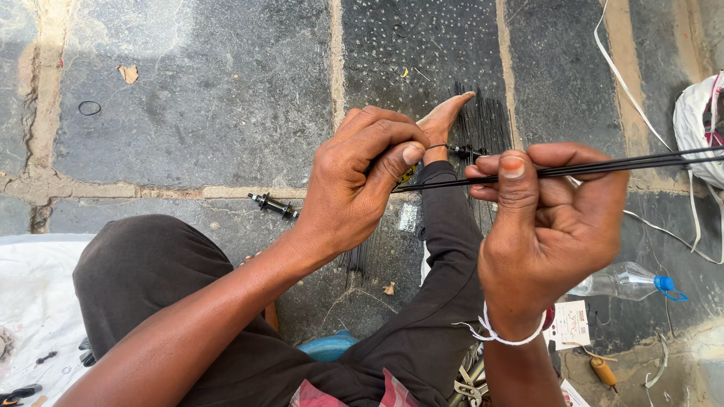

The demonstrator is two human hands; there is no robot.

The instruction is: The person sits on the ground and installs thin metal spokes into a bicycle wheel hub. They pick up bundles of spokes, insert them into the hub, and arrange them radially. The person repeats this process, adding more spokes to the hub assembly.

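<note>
While both hands pinch them, black spokes (603, 164) span left hand (358, 185) — right hand (550, 226), apparently.

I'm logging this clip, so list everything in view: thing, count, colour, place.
held spokes: a few, black, pinched by both hands
spoke pile: many, black, on floor by foot
hub: one, black, floor left of centre
bottle: one, clear with blue cap, lower right
ring: one, black, upper left
bag: one, white, right edge
left hand: grips spoke ends
right hand: white wristband
foot: bare, centre
</note>
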